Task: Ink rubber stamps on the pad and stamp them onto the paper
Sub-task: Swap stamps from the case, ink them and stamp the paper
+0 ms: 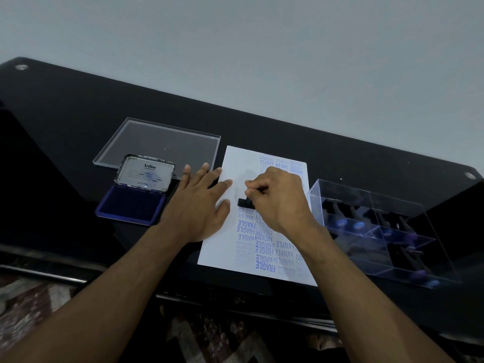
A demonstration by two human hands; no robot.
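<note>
On the tabletop (78, 113), right hand (280, 200) pinching black stamp (245, 203) down on paper (235, 163), left hand (199, 205) spread flat, fingertips holding sheet's edge, open ink pad (131, 205) just beside.

We reach both bare forearms forward from the lower edge of the view. Our left hand (200, 205) lies flat, palm down, fingers straight and spread, thumb splayed toward the right. Our right hand (276, 199) is curled into a loose fist, knuckles up, fingertips pinched together at its left side. The two hands sit near each other, not touching.
</note>
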